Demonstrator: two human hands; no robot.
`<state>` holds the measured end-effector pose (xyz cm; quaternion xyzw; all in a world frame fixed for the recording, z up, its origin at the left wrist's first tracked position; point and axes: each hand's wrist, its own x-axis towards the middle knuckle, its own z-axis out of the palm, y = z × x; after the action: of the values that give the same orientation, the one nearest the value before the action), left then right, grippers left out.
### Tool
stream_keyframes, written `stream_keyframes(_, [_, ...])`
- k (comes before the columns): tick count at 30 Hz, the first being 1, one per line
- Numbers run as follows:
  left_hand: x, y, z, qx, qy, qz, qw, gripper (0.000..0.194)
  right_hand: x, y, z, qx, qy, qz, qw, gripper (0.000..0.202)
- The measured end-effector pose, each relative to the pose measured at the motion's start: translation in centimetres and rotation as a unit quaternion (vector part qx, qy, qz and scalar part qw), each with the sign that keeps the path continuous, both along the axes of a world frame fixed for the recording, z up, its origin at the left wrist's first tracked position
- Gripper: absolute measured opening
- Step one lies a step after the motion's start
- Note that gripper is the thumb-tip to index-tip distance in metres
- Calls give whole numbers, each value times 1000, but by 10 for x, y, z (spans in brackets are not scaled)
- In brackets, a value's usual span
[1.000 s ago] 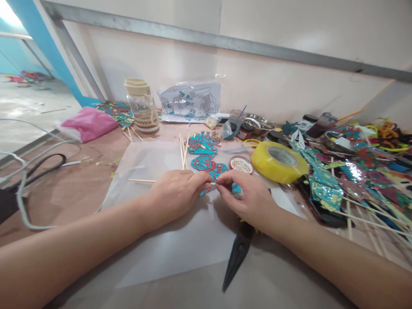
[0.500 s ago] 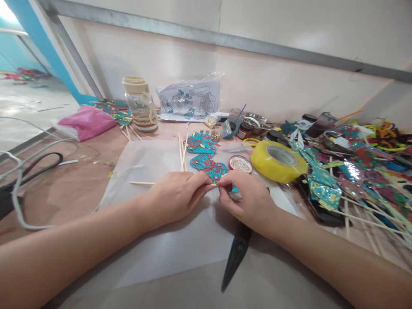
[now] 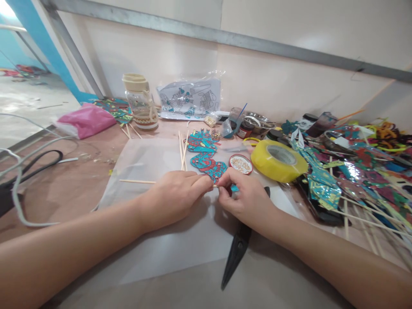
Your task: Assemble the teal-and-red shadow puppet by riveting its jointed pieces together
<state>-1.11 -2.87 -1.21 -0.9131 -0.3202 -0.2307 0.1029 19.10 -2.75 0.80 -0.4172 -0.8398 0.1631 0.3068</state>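
Note:
My left hand (image 3: 178,193) is closed around a thin bamboo stick (image 3: 137,182), which juts out to the left of the knuckles. At the stick's other end, the thumb and finger of my right hand (image 3: 246,195) are pinched together, almost touching the left fingertips. A teal and red cut-out figure (image 3: 206,150) with small metal fasteners lies flat just beyond both hands. Its lower part is partly hidden by my right hand, so I cannot tell whether the fingers also grip its edge. Black pliers or snips (image 3: 238,249) lie under my right wrist.
White paper (image 3: 144,253) covers the work area. Loose sticks (image 3: 183,150), a red-rimmed lid of fasteners (image 3: 240,164) and a yellow tape roll (image 3: 279,161) lie beyond. Colourful cut-outs (image 3: 325,184) crowd the right; scissors (image 3: 38,165) and a white cable (image 3: 16,193) lie left.
The bamboo stick has slid a little to the left through my left hand, so more of it shows. Both hands stay nearly in place, still meeting at the fingertips.

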Motion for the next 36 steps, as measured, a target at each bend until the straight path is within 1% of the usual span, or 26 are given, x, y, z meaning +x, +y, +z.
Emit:
stream_keyframes(5, [1, -3, 7, 59, 23, -16, 998, 22, -2, 0, 4, -144, 68, -8, 987, 5])
stream_keyframes(10, [2, -5, 15, 130, 69, -26, 989, 23, -2, 2, 5, -285, 113, 3, 952, 5])
stream_keyframes(13, [2, -5, 16, 150, 83, -29, 985, 24, -1, 5, 6, -326, 114, 7, 939, 6])
stream_keyframes(16, [1, -4, 14, 140, 74, -24, 987, 23, -2, 6, 6, -335, 113, 8, 936, 6])
stream_keyframes(21, [1, -1, 8, 60, -2, 27, 998, 21, -1, 6, 7, -284, 131, 14, 950, 7])
stream_keyframes(24, [1, 2, 6, 40, -42, 35, 998, 21, 0, 5, 7, -194, 123, 6, 973, 7])
stream_keyframes(27, [2, 3, 6, 30, -49, 22, 998, 28, 3, 5, 6, -101, 89, 2, 991, 4])
stream_keyframes(31, [3, 2, 8, 32, -47, 23, 998, 35, 3, 4, 4, -29, 53, 21, 998, 4])
stream_keyframes(36, [3, 1, 7, 0, -59, 36, 998, 31, 3, 2, 1, 45, 30, 38, 998, 5])
